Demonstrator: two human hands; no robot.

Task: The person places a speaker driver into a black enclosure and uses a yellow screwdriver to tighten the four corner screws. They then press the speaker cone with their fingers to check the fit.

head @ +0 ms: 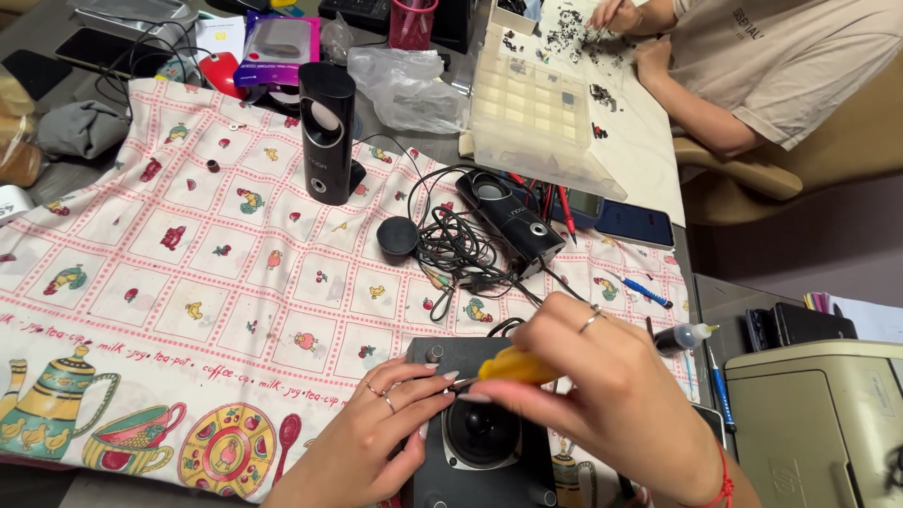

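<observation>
I am holding a yellow screwdriver (515,365) tight in my right hand (602,395), its tip down on the black speaker box (480,433) lying on the picture cloth (188,282). My left hand (372,442) is resting on the box edge, fingers loosely spread, gripping nothing. The box is looking closed, so I am guessing most screws are left. The tip is too small to make out, and the box bottom is cut off.

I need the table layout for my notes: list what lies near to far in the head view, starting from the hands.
Left hand and right hand on the dark speaker box → tangled black cables → upright black speaker → clear plastic bag → pink mesh pen cup.
</observation>
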